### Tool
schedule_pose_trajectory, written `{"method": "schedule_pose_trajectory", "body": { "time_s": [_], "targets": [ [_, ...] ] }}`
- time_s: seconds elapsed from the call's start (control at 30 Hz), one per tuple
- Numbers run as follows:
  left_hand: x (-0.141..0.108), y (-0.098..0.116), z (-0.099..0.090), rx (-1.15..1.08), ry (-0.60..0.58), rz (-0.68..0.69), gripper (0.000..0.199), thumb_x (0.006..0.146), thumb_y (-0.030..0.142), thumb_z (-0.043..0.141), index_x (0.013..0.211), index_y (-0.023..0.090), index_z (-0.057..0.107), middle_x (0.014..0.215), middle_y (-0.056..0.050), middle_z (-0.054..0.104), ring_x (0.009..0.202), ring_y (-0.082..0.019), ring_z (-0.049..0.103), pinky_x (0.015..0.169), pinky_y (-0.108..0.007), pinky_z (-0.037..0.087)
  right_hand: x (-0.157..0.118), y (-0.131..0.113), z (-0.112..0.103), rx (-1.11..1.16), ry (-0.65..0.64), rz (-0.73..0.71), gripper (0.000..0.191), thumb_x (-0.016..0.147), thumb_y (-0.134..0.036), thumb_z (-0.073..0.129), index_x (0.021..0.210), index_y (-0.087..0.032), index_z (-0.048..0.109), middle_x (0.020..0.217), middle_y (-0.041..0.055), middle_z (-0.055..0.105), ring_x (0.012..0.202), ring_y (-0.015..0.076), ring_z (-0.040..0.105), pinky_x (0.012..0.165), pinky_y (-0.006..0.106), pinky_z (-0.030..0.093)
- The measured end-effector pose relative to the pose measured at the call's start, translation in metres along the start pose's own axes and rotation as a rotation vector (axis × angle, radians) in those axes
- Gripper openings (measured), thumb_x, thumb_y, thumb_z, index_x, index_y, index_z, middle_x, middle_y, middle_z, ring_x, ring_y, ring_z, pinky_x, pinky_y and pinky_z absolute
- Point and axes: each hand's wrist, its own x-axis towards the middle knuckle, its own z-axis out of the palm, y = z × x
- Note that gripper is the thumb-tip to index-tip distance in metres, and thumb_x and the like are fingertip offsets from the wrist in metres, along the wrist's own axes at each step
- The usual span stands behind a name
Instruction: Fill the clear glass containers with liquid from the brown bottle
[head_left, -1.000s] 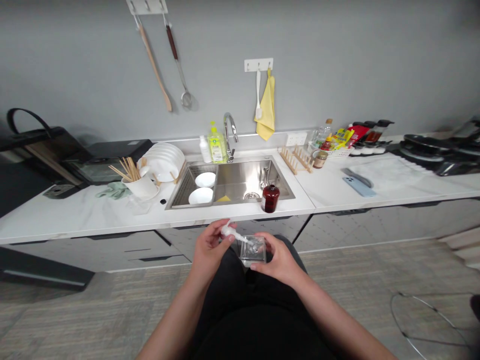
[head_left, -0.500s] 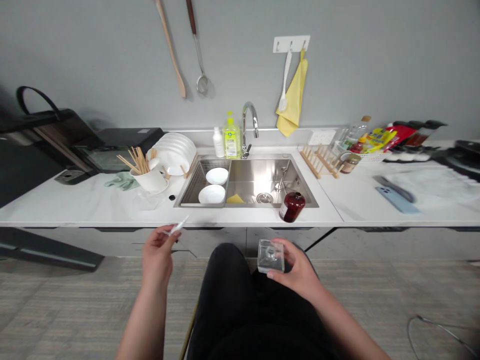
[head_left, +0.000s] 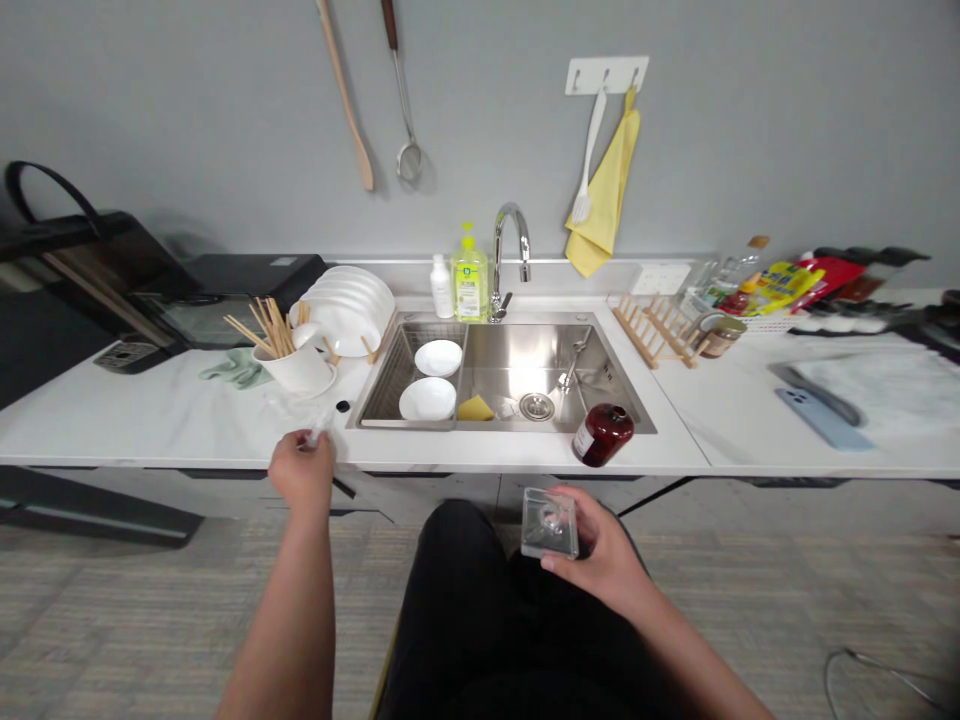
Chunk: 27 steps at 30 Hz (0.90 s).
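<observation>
My right hand (head_left: 596, 545) is closed on the side of a small square clear plastic box (head_left: 550, 522), held above my lap in front of the counter. A round feature shows in the middle of the box. My left hand (head_left: 302, 470) is at the counter's front edge, its fingers pinched together. A clear plastic piece (head_left: 321, 425) shows at the fingertips, partly hidden and blurred. Just beyond stands a white holder (head_left: 296, 372) with several wooden chopsticks (head_left: 274, 325). A dark red bottle (head_left: 603, 435) without a cap stands on the sink's front rim.
The steel sink (head_left: 510, 350) holds two white bowls (head_left: 427, 398) and a yellow sponge (head_left: 475, 408). White plates (head_left: 352, 320) stand in a rack at left, near a green cloth (head_left: 238, 368). A wooden rack (head_left: 656, 330), a jar (head_left: 724, 338) and a phone (head_left: 821, 418) are at right.
My left hand has moved forward and slightly left, from in front of the counter to its edge, with the clear piece. My right hand still holds the box. The view has shifted slightly.
</observation>
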Motion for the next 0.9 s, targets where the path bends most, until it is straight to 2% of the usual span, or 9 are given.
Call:
{"method": "schedule_pose_trajectory", "body": {
  "time_s": [0.2, 0.33, 0.53, 0.7, 0.8, 0.9],
  "targets": [
    [-0.002, -0.005, 0.01, 0.016, 0.026, 0.057, 0.045, 0.094, 0.049, 0.071, 0.124, 0.015, 0.074, 0.112, -0.015, 0.076, 0.104, -0.033, 0.07, 0.103, -0.047, 0.055, 0.007, 0.002, -0.004, 0.007, -0.005, -0.002, 0.08, 0.078, -0.048, 0.103, 0.146, -0.028, 0.066, 0.141, 0.0147, 0.079, 0.118, 0.0359, 0.083, 0.11, 0.054, 0.066],
    [-0.003, -0.005, 0.005, 0.003, 0.011, 0.048, 0.058, 0.092, 0.048, 0.073, 0.138, 0.013, 0.068, 0.124, -0.017, 0.076, 0.111, -0.033, 0.071, 0.108, -0.05, 0.056, 0.008, 0.0, -0.005, -0.002, -0.017, -0.021, 0.079, 0.078, -0.044, 0.103, 0.146, -0.028, 0.065, 0.138, 0.0137, 0.08, 0.117, 0.0345, 0.083, 0.11, 0.053, 0.066],
    [-0.005, -0.002, -0.003, -0.018, -0.033, 0.005, 0.067, 0.089, 0.052, 0.075, 0.143, 0.012, 0.067, 0.125, -0.017, 0.076, 0.11, -0.034, 0.072, 0.108, -0.053, 0.057, 0.004, 0.0, -0.006, -0.005, -0.019, -0.045, 0.078, 0.078, -0.043, 0.102, 0.145, -0.027, 0.066, 0.137, 0.0132, 0.08, 0.116, 0.0341, 0.083, 0.109, 0.052, 0.067],
    [-0.007, -0.009, -0.008, -0.077, -0.059, 0.034, 0.078, 0.086, 0.058, 0.077, 0.147, 0.011, 0.065, 0.139, -0.02, 0.072, 0.116, -0.036, 0.071, 0.111, -0.055, 0.057, -0.001, 0.001, -0.008, 0.008, -0.017, -0.04, 0.078, 0.077, -0.04, 0.102, 0.144, -0.027, 0.066, 0.138, 0.013, 0.079, 0.115, 0.0327, 0.083, 0.11, 0.051, 0.067],
    [-0.018, -0.008, -0.02, -0.107, 0.036, 0.056, 0.082, 0.087, 0.061, 0.075, 0.149, 0.009, 0.063, 0.147, -0.024, 0.068, 0.125, -0.039, 0.069, 0.114, -0.057, 0.056, -0.005, 0.002, -0.009, 0.008, -0.019, -0.041, 0.079, 0.076, -0.039, 0.103, 0.145, -0.027, 0.065, 0.138, 0.013, 0.078, 0.117, 0.0327, 0.082, 0.112, 0.051, 0.066],
    [-0.051, 0.015, -0.039, -0.164, 0.138, 0.152, 0.068, 0.097, 0.058, 0.068, 0.146, 0.012, 0.064, 0.147, -0.024, 0.067, 0.139, -0.042, 0.062, 0.121, -0.06, 0.051, -0.006, 0.003, -0.01, 0.013, -0.019, -0.039, 0.08, 0.077, -0.039, 0.102, 0.146, -0.026, 0.064, 0.138, 0.013, 0.078, 0.12, 0.0333, 0.082, 0.113, 0.051, 0.065]
  ]
}}
